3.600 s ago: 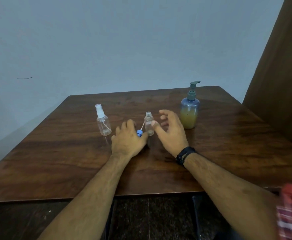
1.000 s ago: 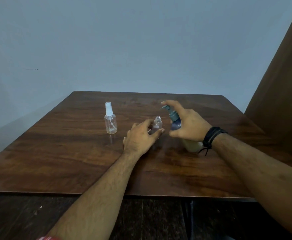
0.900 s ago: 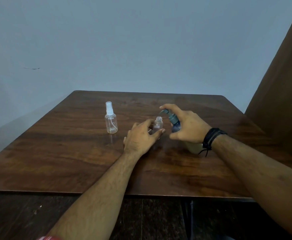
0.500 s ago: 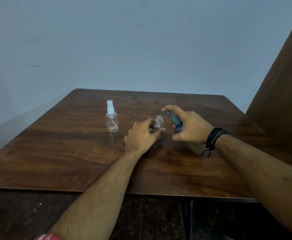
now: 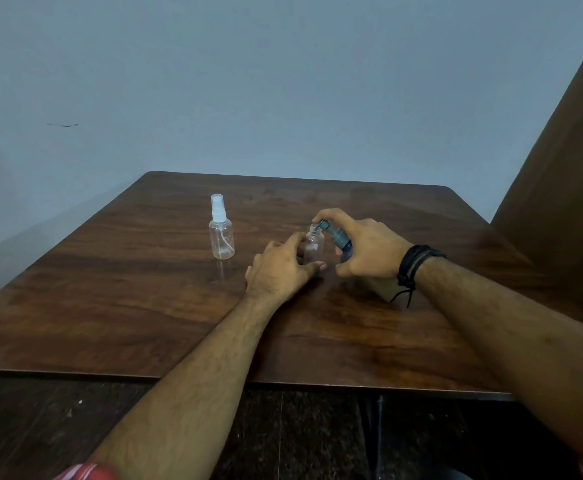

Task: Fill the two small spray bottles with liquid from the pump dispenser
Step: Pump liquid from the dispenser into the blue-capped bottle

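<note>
One dark wooden surface (image 5: 144,306), right hand (image 5: 369,251) at 3 o'clock gripping tilted pump dispenser (image 5: 343,242), nozzle over open bottle (image 5: 313,245) at centre, left hand (image 5: 279,271) at 6 o'clock steadying its base, capped spray bottle (image 5: 221,233) upright at 9 o'clock, apart.

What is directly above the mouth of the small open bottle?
The pump dispenser's nozzle, tilted over by the right hand, sits at the mouth of the open bottle. The left hand steadies that bottle. Any liquid flow is too small to see.
</note>
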